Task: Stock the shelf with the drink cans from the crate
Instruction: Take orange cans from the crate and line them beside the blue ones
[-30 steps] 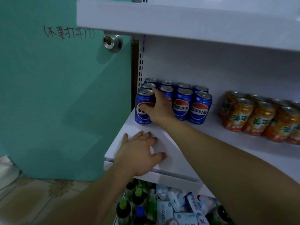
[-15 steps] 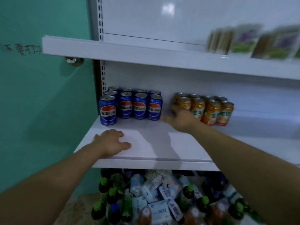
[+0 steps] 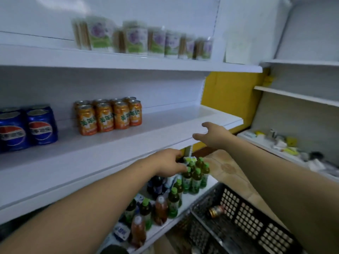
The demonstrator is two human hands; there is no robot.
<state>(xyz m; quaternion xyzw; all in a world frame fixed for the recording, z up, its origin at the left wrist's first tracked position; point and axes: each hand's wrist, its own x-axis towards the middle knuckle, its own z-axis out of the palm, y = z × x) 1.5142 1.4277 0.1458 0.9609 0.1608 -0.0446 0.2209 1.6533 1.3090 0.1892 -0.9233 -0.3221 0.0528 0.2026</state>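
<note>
Blue cola cans [image 3: 27, 128] stand at the left of the white middle shelf [image 3: 165, 129], and several orange drink cans [image 3: 110, 116] stand in a block beside them. A black plastic crate [image 3: 244, 213] sits low at the right with one can [image 3: 216, 211] lying on its side inside. My left hand [image 3: 167, 165] is off the shelf's front edge, fingers loosely apart, holding nothing. My right hand [image 3: 212, 134] hovers open in front of the shelf's right end, also holding nothing.
Cartons with purple and green labels [image 3: 141, 40] line the top shelf. Green-capped bottles [image 3: 194, 176] and other drinks crowd the bottom shelf. A second white shelf unit [image 3: 297, 96] stands at the right, with small items on its low ledge. A yellow wall panel [image 3: 231, 96] lies between.
The view has swung right. My right hand has left the cans and moved toward the shelf's right end. My left hand has lifted off the shelf and come forward over its edge.
</note>
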